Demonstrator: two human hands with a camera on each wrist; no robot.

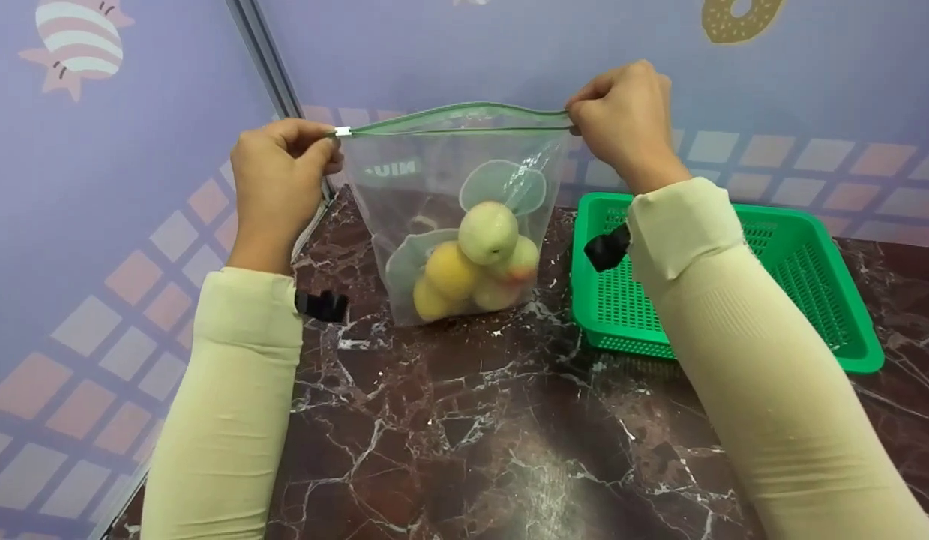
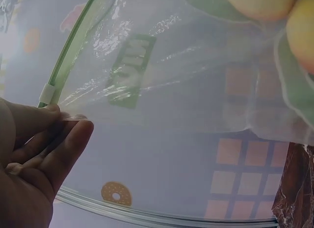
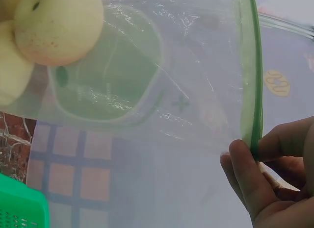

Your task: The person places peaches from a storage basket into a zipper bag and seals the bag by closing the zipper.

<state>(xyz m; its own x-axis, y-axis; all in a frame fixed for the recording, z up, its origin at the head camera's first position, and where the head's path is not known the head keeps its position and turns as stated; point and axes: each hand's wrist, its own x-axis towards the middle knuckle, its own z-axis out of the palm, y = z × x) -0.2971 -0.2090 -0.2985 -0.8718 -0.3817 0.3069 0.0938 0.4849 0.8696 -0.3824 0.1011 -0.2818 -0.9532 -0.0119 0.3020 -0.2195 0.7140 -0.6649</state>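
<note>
A clear zip bag (image 1: 434, 180) with a green zip strip hangs upright between both hands, its bottom at the marble-patterned tabletop. Its mouth gapes slightly. Inside lie several round fruits, among them a pale yellow-green one (image 1: 488, 232) on top and a yellow one (image 1: 453, 270); their exact kind is unclear. My left hand (image 1: 278, 180) pinches the bag's top left corner between thumb and fingers, right beside the white slider (image 2: 47, 93). At the opposite top corner, my right hand (image 1: 630, 120) pinches the end of the green zip strip (image 3: 257, 90).
A green perforated plastic basket (image 1: 621, 341) stands on the table (image 1: 464, 420) to the right, partly behind my right forearm. Patterned purple walls (image 1: 434, 52) rise behind and at the left, with a metal strip (image 1: 265, 60) at their corner.
</note>
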